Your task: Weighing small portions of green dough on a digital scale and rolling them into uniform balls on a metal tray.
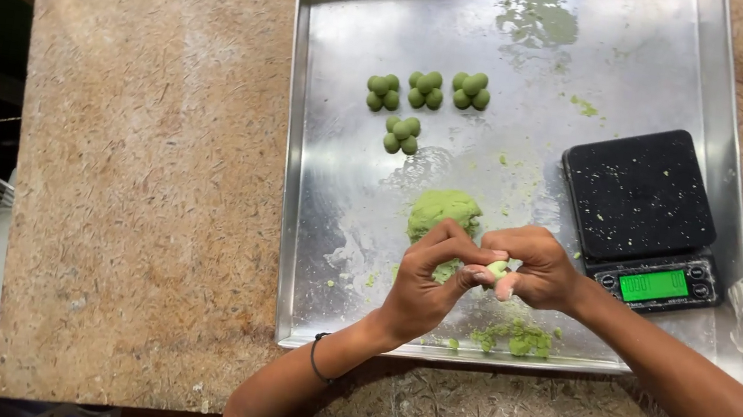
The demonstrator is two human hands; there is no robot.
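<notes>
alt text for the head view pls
Two hands, left hand and right hand, pinch a small piece of green dough over a metal tray. The tray holds a dough lump, clusters of green balls and a black scale.

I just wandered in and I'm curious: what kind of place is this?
Probably a small food-making spot, perhaps partly open to daylight. A metal tray on a rough board table holds green dough balls, a lump of green dough and a digital kitchen scale.

Left hand [427, 283]: fingers curled, tips pinched against the right's.
Right hand [538, 269]: knuckles up, fingertips pinched.
Forearms: angled inward, converging.
</notes>
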